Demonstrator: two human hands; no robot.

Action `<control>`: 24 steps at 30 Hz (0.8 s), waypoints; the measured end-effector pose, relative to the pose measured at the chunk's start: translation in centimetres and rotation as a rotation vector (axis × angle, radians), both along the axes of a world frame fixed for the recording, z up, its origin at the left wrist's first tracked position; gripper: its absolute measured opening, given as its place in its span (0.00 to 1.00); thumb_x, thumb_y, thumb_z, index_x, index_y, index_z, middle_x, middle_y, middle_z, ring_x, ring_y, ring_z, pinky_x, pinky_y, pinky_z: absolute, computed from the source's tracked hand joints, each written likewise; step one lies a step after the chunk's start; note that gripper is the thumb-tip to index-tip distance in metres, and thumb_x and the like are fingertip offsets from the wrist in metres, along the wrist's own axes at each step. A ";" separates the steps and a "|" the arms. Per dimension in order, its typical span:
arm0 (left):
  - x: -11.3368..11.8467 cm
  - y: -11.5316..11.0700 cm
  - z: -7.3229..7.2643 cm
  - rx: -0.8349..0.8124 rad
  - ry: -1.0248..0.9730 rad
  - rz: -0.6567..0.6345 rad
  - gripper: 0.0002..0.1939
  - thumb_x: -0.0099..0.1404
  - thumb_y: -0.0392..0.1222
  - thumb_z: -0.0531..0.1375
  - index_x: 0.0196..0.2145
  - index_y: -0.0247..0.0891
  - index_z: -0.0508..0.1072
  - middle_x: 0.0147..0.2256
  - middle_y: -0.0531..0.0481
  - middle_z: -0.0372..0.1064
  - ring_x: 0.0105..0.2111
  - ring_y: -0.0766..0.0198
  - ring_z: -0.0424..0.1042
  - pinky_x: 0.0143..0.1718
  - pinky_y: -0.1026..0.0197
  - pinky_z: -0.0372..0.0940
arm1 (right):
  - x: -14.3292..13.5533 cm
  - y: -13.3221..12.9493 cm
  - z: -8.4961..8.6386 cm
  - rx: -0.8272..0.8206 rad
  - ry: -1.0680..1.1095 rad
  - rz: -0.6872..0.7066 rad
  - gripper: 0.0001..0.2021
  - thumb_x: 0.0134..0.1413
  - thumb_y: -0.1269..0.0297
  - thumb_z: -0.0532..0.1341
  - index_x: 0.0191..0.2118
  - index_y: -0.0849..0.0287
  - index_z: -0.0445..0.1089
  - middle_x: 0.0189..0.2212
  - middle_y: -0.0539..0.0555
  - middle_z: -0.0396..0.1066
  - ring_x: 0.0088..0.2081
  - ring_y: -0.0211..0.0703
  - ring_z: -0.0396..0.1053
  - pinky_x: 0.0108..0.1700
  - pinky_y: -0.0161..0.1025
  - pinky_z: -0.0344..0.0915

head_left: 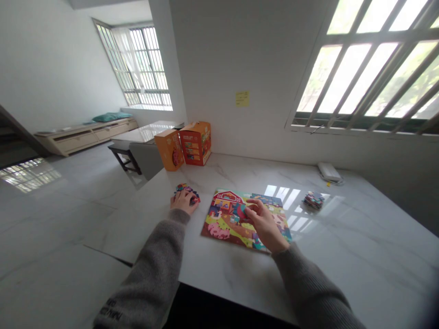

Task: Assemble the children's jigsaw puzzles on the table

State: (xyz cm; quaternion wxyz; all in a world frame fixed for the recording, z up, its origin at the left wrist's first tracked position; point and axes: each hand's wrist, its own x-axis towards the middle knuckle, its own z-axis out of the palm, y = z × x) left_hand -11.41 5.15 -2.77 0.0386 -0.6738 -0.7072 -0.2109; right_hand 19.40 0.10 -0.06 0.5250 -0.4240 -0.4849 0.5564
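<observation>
My right hand (262, 222) pinches a teal and red puzzle piece (240, 210) between thumb and fingers, over the middle of a farm-scene jigsaw puzzle (219, 219). The puzzle lies flat on the table and shows a red barn, a pink pig and green fields. Part of its right side is hidden behind my right hand. To the left of the puzzle, my left hand (183, 201) curls its fingers over a small pile of colourful puzzle pieces (185, 187). Some of the pile is covered by the hand.
Right of the puzzle stands another stack of puzzle pieces (313, 200). Two orange boxes (168, 150) are at the table's back left edge. A white device with a cable (329, 172) lies by the wall. The white marbled table (360, 237) reflects the barred window.
</observation>
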 end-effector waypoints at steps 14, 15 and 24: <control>3.0 -0.5 0.9 0.110 -0.679 -0.373 0.11 0.64 0.46 0.58 0.38 0.37 0.75 0.34 0.46 0.75 0.36 0.58 0.74 0.42 0.55 0.68 | -0.4 -0.5 0.6 0.061 -0.100 -0.018 0.19 0.48 0.50 0.70 0.34 0.58 0.66 0.29 0.50 0.72 0.31 0.40 0.71 0.37 0.41 0.72; 3.6 -0.8 0.9 0.049 -0.798 -0.454 0.13 0.64 0.48 0.58 0.39 0.37 0.74 0.32 0.47 0.75 0.33 0.59 0.74 0.39 0.57 0.68 | -0.4 -0.4 0.6 0.075 -0.139 -0.026 0.19 0.48 0.49 0.69 0.32 0.58 0.66 0.27 0.49 0.71 0.29 0.39 0.70 0.35 0.39 0.71; 5.7 -1.8 1.5 -0.178 -1.234 -0.649 0.26 0.58 0.58 0.66 0.43 0.34 0.70 0.26 0.50 0.74 0.26 0.65 0.74 0.28 0.63 0.67 | -4.3 0.7 1.4 0.218 -0.133 0.086 0.17 0.53 0.58 0.65 0.48 0.55 0.66 0.31 0.47 0.69 0.30 0.39 0.73 0.35 0.39 0.74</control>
